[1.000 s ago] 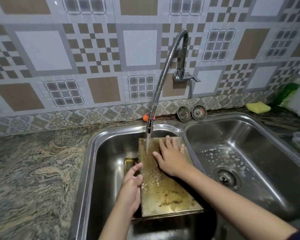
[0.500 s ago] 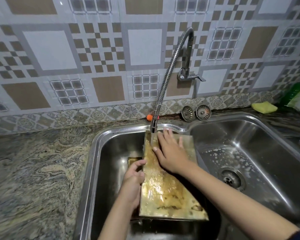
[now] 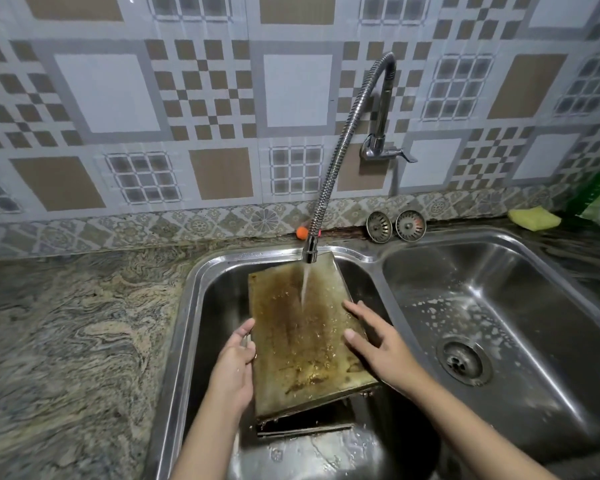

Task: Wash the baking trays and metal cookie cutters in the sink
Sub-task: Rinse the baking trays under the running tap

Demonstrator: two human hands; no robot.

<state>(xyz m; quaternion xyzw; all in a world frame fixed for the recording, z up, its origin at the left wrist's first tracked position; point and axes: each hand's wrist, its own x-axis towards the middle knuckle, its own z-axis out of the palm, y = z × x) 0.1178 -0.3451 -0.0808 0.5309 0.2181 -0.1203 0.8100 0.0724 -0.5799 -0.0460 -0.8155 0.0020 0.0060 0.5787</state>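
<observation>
From the head camera I see a marbled stone counter (image 3: 66, 341) filling the left of the frame, and a wall of patterned tiles (image 3: 187, 98) across the top. A double steel sink (image 3: 378, 258) takes the centre and right. The baking tray (image 3: 302, 341) is in the left basin, tilted, its long axis running from the bottom centre up toward the wall, far end leaning at the basin's back rim. Water from the flexible tap (image 3: 343, 133) falls on its brown, stained surface. Another tray (image 3: 305, 429) lies below it. My left hand (image 3: 234, 368) grips the tray's left edge; my right hand (image 3: 374, 344) has fingers spread at the right edge. The right basin holds foam specks around the drain (image 3: 463, 362). Two strainers (image 3: 395, 226) and a yellow sponge (image 3: 534, 218) are behind it.
</observation>
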